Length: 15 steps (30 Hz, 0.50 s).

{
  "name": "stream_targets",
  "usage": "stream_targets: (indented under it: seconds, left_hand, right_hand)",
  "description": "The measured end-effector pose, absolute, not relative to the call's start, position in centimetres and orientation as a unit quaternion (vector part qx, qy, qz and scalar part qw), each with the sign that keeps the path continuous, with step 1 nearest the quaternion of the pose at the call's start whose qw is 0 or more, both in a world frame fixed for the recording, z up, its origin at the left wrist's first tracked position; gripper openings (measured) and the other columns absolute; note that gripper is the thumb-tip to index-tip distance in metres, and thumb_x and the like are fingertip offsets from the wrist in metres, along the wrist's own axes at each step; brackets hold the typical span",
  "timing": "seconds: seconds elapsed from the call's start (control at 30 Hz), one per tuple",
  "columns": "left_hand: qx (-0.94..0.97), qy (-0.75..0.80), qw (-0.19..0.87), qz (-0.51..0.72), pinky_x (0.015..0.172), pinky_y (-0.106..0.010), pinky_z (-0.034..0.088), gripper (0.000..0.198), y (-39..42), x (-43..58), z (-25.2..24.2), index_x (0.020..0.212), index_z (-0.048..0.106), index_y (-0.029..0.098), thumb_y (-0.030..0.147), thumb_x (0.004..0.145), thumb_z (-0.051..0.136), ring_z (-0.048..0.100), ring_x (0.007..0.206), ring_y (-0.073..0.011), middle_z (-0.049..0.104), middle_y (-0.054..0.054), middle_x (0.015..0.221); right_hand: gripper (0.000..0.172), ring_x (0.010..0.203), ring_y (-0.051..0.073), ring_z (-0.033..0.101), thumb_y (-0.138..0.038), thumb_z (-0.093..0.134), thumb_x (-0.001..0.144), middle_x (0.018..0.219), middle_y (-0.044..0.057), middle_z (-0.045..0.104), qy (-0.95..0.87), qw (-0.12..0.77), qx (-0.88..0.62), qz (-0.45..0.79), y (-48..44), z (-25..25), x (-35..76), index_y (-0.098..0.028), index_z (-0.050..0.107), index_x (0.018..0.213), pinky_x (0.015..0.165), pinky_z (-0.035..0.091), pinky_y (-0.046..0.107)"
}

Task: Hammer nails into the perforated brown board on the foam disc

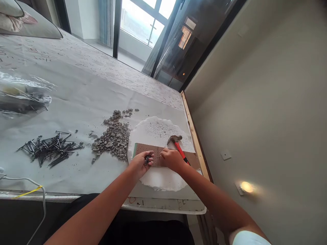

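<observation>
My left hand [143, 162] is closed around several dark nails [147, 160], over the left part of a brown board [157, 162] dotted with rows of small holes. My right hand [172, 158] is closed in a pinch just above the board, with the tip of a thin nail [160, 156] barely showing at the fingers. A claw hammer [178, 146] with a red and black handle rests beside the right hand, its head toward the far side. Beneath the board lies a round white slab [160, 180] with a rough, crumbly edge.
A heap of nails [51, 148] lies on the grey sheet [76, 102] at left. Grey rubble [112, 136] is piled left of the slab. A clear plastic bag [22, 97] and a white cable [44, 200] are farther left. A wooden rail [192, 131] and wall bound the right.
</observation>
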State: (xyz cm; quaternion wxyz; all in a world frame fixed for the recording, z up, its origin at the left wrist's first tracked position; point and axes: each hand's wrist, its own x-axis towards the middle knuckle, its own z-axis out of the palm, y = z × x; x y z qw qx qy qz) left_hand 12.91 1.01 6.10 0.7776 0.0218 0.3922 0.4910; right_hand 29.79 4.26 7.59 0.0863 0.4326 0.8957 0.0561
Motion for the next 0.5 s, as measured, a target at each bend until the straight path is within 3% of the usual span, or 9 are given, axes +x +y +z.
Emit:
stream_targets:
  seconds: [0.1,0.33,0.5]
  left_hand:
    - [0.021,0.383,0.782,0.492,0.039,-0.017,0.038,0.009,1.0,12.9,6.2,0.081,0.058,0.011,0.008,0.079,0.049,0.045,0.044,-0.0052,0.055,-0.003,0.063]
    - [0.021,0.395,0.773,0.496,0.04,-0.018,0.041,0.011,1.0,12.9,6.3,0.079,0.058,0.011,0.005,0.078,0.049,0.049,0.044,-0.0063,0.057,-0.003,0.061]
    - [0.022,0.399,0.77,0.498,0.053,-0.023,0.052,0.012,1.0,13.2,6.5,0.073,0.059,0.01,0.004,0.077,0.049,0.058,0.053,-0.0112,0.06,-0.005,0.059]
  right_hand:
    - [0.024,0.072,0.015,0.06,-0.026,0.045,0.089,0.085,0.006,0.066,0.897,0.068,0.436,0.034,4.6,7.7,29.6,-0.017,0.066,0.079,0.057,0.035,0.024]
    - [0.025,0.072,0.015,0.06,-0.019,0.043,0.089,0.086,0.008,0.067,0.882,0.012,0.471,0.02,4.7,8.9,29.7,-0.014,0.066,0.082,0.062,0.038,0.025]
    - [0.02,0.075,0.013,0.059,-0.02,0.046,0.089,0.088,0.007,0.067,0.889,-0.121,0.426,-0.115,4.5,12.0,28.8,-0.014,0.066,0.087,0.065,0.042,0.022]
